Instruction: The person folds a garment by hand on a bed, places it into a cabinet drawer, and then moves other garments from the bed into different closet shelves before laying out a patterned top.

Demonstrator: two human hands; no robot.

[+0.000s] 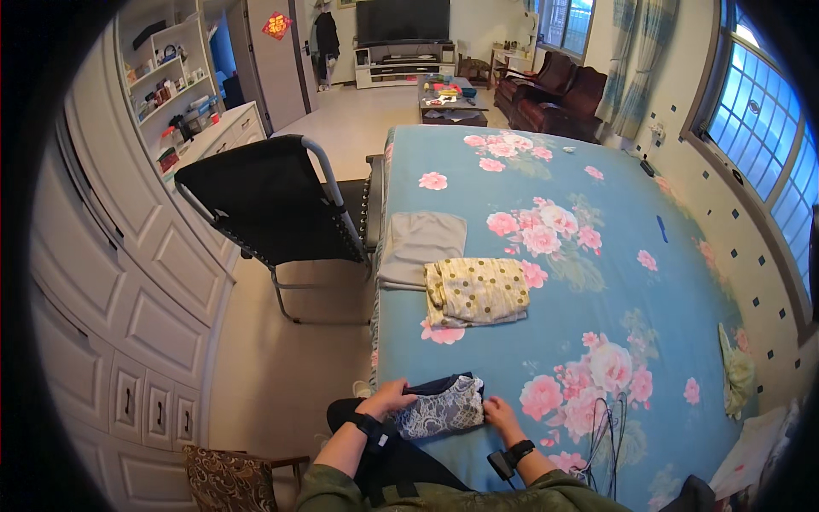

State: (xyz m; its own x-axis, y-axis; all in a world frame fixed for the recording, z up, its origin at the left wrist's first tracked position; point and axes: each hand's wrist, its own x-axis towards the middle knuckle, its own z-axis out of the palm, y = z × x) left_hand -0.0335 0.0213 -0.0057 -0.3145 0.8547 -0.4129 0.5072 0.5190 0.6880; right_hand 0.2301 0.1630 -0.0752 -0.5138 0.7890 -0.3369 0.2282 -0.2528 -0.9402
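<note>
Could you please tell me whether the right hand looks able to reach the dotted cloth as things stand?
Probably yes: only bedspread shows between the right hand and the dotted cloth ahead. The hand is at the right edge of the lace cloth, so it may need to leave that first.

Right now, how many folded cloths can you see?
3: the grey cloth on the bed, the dotted cloth overlapping its corner, and the lace cloth between the left hand and right hand. More might be hidden underneath.
</note>
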